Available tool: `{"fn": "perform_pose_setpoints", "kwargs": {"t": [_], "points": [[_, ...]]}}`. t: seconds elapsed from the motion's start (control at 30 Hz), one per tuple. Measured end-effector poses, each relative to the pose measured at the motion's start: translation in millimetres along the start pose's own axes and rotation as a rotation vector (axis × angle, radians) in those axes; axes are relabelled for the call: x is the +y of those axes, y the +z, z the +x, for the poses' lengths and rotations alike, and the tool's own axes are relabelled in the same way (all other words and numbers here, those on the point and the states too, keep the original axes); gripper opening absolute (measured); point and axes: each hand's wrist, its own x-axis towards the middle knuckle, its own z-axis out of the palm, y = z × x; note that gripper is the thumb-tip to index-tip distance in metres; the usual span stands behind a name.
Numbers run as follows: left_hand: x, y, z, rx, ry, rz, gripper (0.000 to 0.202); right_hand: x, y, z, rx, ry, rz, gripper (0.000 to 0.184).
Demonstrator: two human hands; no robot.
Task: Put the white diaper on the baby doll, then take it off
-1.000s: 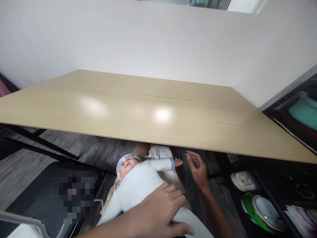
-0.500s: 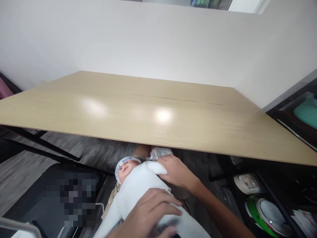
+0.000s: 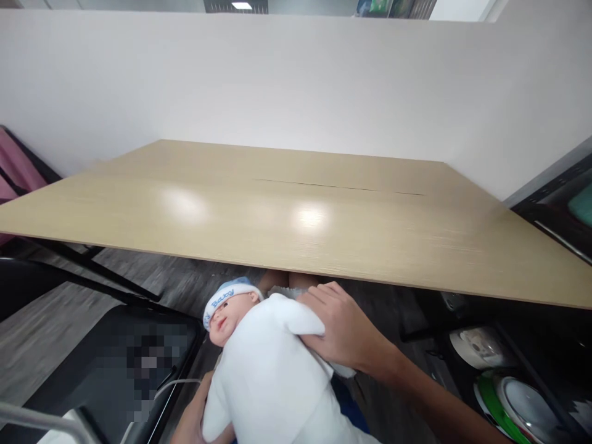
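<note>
A baby doll (image 3: 268, 370) in a white suit and a white cap with blue letters lies below the near edge of a light wooden table (image 3: 296, 209). My right hand (image 3: 342, 330) is wrapped round the doll's upper arm and side, fingers closed on it. My left hand (image 3: 197, 419) sits low under the doll's other arm, mostly hidden, and seems to hold it from beneath. A white cloth item (image 3: 282, 290) shows just behind the doll, under the table edge.
A black chair (image 3: 115, 364) stands at the lower left. Dark shelves at the right hold a green and white bowl (image 3: 513, 407), a white bowl (image 3: 481, 348) and a teal thing (image 3: 583, 206). A white wall rises behind the table. The floor is grey.
The doll has come up and nearer to me. My right hand moved from open beside it onto its arm. My left hand slid from on top of its body to underneath.
</note>
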Motion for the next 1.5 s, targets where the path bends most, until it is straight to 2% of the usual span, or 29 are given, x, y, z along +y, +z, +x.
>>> {"fn": "perform_pose_setpoints", "kwargs": {"t": [0.13,0.27,0.37,0.5,0.63,0.7,0.8,0.97,1.1,1.2,1.37,1.5], "points": [[-6.3,3.6,-0.2,-0.061,-0.006,-0.052,0.047,12.8,-9.0,-3.6,-0.022,0.071,0.094,0.02],[-5.9,-1.3,4.5,-0.088,0.02,-0.108,0.047,16.8,-21.7,-13.1,-0.058,0.133,0.162,0.026],[7.0,-10.3,11.6,-0.072,0.066,-0.064,0.053,10.9,-38.0,-20.6,0.003,0.163,0.197,0.031],[40.0,-25.9,29.4,-0.062,0.148,0.034,0.052,3.2,-66.6,-28.1,0.126,0.157,0.19,0.036],[81.2,-41.9,70.5,-0.171,0.344,0.234,0.055,10.5,-94.7,-31.3,0.214,0.201,0.067,0.03],[102.4,-46.2,101.5,-0.186,0.416,0.344,0.06,22.5,-105.9,-30.0,0.225,0.229,-0.026,0.034],[132.3,-44.0,156.9,-0.222,0.453,0.476,0.057,49.5,-115.5,-23.4,0.221,0.293,-0.143,0.041],[165.4,-25.2,248.7,-0.299,0.538,0.541,0.047,101.8,-108.4,-7.2,0.209,0.425,-0.183,0.046],[168.8,-15.9,298.0,-0.355,0.532,0.653,0.041,131.9,-89.6,-2.1,0.234,0.461,-0.17,0.045],[160.7,-20.2,315.2,-0.345,0.494,0.739,0.04,142.0,-76.4,-7.2,0.258,0.468,-0.141,0.045],[144.2,-31.7,322.1,-0.299,0.422,0.772,0.053,150.5,-67.8,-16.6,0.278,0.511,-0.151,0.048],[141.5,-23.3,340.2,-0.288,0.42,0.729,0.055,170.9,-70.4,-3.8,0.231,0.559,-0.143,0.051]]}}
